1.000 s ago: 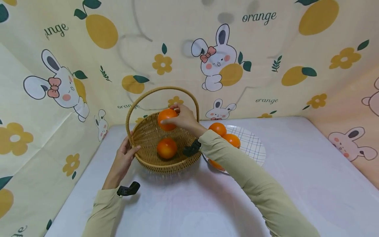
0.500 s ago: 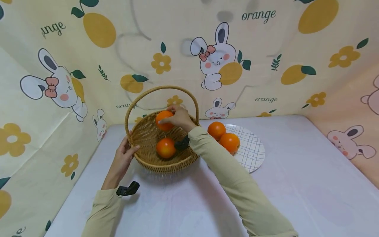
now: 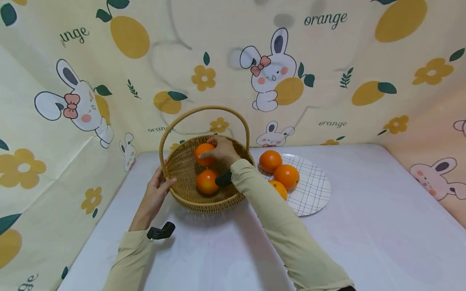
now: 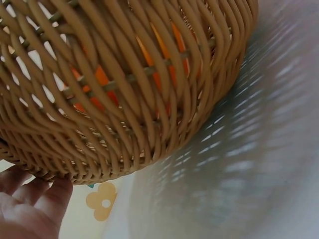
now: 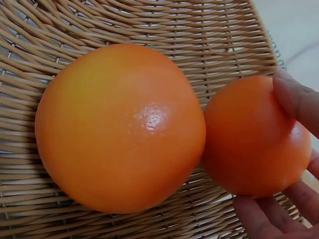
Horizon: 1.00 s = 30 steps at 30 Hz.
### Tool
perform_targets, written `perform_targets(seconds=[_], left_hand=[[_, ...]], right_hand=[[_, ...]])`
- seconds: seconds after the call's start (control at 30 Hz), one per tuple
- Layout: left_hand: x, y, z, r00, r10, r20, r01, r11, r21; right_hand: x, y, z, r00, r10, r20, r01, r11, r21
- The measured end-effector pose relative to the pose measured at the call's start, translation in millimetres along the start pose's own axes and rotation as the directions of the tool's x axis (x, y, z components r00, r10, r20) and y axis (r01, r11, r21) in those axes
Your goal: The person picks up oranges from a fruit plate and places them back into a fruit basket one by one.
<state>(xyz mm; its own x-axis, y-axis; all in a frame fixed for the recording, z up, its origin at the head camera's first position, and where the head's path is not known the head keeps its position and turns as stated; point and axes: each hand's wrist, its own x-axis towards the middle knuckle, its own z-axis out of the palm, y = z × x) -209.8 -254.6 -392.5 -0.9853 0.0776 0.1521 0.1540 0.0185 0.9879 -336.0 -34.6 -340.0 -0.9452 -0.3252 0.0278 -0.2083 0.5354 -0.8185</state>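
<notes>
Sleeves: two, both light khaki; the left one (image 3: 127,258) and the right one (image 3: 284,230) reach in from the near edge.
Wrist devices: two, black, one at the left wrist (image 3: 161,230) and one at the right (image 3: 223,178).
Table: one, under a pale cover (image 3: 364,226).
Left hand: one hand (image 3: 154,196) grips the basket's left side, thumb over the rim, fingers against the outer weave.
Basket: one, wicker (image 3: 209,207), with one tall arched handle (image 3: 205,108).
Oranges within the basket: two; the nearer orange (image 3: 206,182) lies on the weave, and the farther orange (image 3: 204,154) is in the right hand.
Right hand: one hand (image 3: 222,150) pinches the farther orange between thumb and fingers; whether that fruit touches the basket floor cannot be told.
Plate: one, white with grid lines (image 3: 314,190), just right of the basket, partly behind the right sleeve.
Oranges on the plate: three visible, grouped at its left side (image 3: 287,176).
Backdrop: cream cloth (image 3: 225,52); beyond the plate, two printed rabbits, a large one (image 3: 267,81) above a small one (image 3: 272,137).
</notes>
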Motion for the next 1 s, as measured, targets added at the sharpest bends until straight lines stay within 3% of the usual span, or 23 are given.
perform_targets(seconds=[0.53, 1.0], left_hand=[[-0.8, 2.2, 0.7, 1.0, 0.015, 0.008, -0.015, 1.0, -0.003], [1.1, 1.3, -0.5, 1.0, -0.004, 0.01, 0.004, 1.0, 0.01]], right_hand=[[-0.4, 0.6, 12.4, 0.996, 0.066, 0.057, -0.066, 0.998, -0.009], [3.8, 5.1, 15.1, 0.978, 0.114, 0.176, -0.105, 0.993, -0.061]])
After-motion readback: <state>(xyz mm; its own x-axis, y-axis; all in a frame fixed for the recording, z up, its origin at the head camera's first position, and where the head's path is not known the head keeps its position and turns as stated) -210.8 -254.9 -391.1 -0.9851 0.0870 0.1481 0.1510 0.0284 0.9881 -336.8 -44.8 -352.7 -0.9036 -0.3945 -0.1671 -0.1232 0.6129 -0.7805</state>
